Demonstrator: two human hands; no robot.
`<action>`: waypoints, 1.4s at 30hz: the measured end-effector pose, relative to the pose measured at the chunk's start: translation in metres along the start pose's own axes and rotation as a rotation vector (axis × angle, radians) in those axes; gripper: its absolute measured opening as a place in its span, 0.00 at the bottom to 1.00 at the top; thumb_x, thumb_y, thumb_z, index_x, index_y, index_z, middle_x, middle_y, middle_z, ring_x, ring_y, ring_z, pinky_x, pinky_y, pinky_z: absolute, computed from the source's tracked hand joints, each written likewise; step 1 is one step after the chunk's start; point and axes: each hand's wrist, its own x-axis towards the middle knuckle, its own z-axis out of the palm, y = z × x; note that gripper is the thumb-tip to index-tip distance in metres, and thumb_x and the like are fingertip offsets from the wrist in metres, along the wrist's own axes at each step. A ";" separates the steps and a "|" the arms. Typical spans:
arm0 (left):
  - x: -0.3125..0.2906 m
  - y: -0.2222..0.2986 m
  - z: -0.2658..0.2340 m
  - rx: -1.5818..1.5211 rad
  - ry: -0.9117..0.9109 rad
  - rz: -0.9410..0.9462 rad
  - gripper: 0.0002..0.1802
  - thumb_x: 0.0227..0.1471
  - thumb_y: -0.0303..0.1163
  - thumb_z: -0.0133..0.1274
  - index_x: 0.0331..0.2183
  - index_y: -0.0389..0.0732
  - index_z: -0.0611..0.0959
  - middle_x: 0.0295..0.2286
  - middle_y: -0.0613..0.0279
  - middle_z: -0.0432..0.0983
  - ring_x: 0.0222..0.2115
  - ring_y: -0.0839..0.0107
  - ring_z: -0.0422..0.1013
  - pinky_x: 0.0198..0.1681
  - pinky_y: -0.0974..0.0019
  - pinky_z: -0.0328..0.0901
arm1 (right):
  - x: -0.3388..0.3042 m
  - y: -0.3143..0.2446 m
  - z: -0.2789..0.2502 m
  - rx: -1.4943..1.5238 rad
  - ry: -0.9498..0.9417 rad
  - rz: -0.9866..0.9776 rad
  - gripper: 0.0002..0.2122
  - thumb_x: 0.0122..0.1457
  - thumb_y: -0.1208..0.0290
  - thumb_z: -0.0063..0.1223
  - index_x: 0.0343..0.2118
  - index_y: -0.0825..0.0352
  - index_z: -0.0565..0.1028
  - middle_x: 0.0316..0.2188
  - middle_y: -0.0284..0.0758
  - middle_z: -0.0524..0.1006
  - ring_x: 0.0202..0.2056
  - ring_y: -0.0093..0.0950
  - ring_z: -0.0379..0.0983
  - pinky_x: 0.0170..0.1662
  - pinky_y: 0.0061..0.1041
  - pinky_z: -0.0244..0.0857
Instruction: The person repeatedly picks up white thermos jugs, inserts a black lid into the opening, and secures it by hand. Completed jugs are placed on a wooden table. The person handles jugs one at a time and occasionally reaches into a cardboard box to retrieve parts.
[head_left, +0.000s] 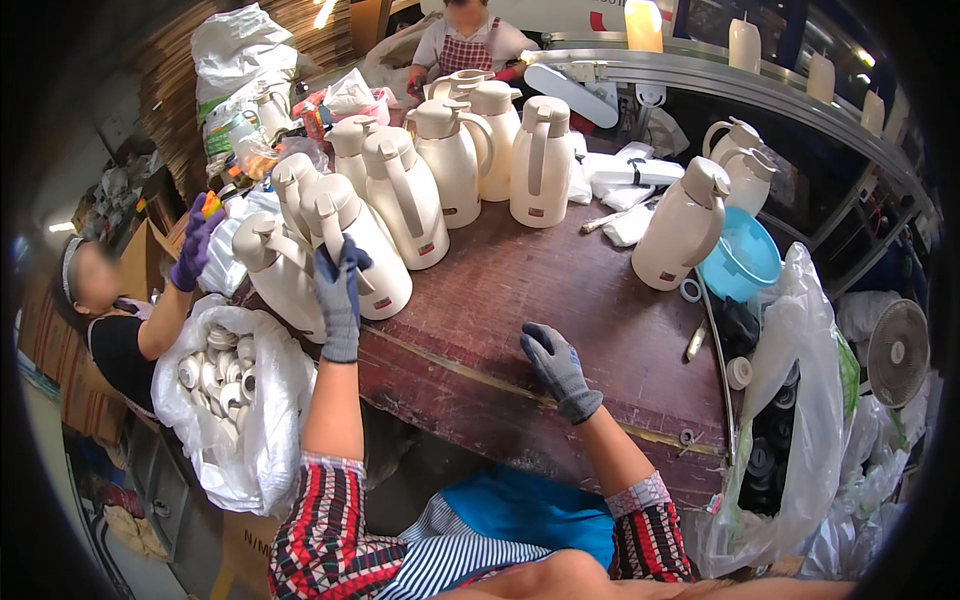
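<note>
Two grey-gloved hands, well apart, at a reddish-brown table (470,300). Left hand (341,300): fingers closed on the handle of the near jug (390,278), a cream vessel at the left front of the table. Right hand (562,370): near the front edge, fingers loosely bent; whether it is fully closed cannot be told. Further cream jugs (455,175) stand clustered around and beyond the near jug; a separate jug (672,235) stands at right, just beside a blue basin (742,262). Left of the table: a white bag (285,415) holding pale round parts (222,375), and a co-worker's raised purple glove (190,255). Far side: a second co-worker in a checked apron (464,55). Right: a clear plastic bag (797,400) around dark round parts (762,460), near a fan (897,352)
</note>
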 end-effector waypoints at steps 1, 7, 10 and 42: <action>-0.013 0.009 0.009 0.161 0.129 -0.021 0.26 0.63 0.27 0.57 0.59 0.28 0.70 0.43 0.51 0.78 0.42 0.64 0.77 0.48 0.62 0.72 | -0.001 0.000 -0.008 -0.013 0.002 0.012 0.18 0.65 0.61 0.57 0.52 0.69 0.79 0.49 0.45 0.80 0.51 0.40 0.78 0.55 0.34 0.70; -0.071 0.053 0.090 0.798 -0.127 0.768 0.28 0.56 0.23 0.59 0.58 0.31 0.74 0.56 0.44 0.71 0.59 0.46 0.66 0.65 0.48 0.60 | -0.018 -0.003 -0.026 -0.011 -0.047 -0.088 0.18 0.65 0.62 0.57 0.52 0.69 0.79 0.48 0.46 0.80 0.50 0.41 0.78 0.54 0.34 0.70; 0.001 0.027 0.175 1.189 -0.468 0.715 0.28 0.54 0.34 0.59 0.56 0.40 0.76 0.57 0.51 0.69 0.60 0.49 0.63 0.63 0.50 0.60 | -0.038 -0.019 -0.052 -0.056 -0.011 -0.113 0.17 0.65 0.63 0.57 0.51 0.69 0.78 0.46 0.47 0.80 0.49 0.44 0.78 0.52 0.35 0.71; -0.272 0.080 0.063 0.130 -0.808 -0.413 0.26 0.63 0.38 0.55 0.58 0.35 0.73 0.54 0.54 0.73 0.52 0.63 0.71 0.60 0.57 0.64 | -0.772 0.085 -0.209 -0.267 2.011 0.760 0.21 0.66 0.70 0.56 0.61 0.71 0.71 0.55 0.42 0.75 0.51 0.29 0.73 0.55 0.30 0.69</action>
